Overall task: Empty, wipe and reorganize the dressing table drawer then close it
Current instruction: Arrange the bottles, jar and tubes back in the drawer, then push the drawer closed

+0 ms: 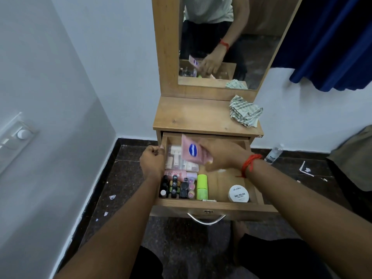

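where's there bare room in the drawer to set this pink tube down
Bare wood in the drawer lies between the green bottle and the nail polish tub, running back under the right hand holding the pink tube. The tabletop left of the checked cloth is bare too. The drawer's left side is crowded: small bottles in front, a clear case behind.

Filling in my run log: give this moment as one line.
drawer: open, stocked | left hand: grips drawer's left wall | right hand: holds pink pouch over drawer | cloth: on tabletop
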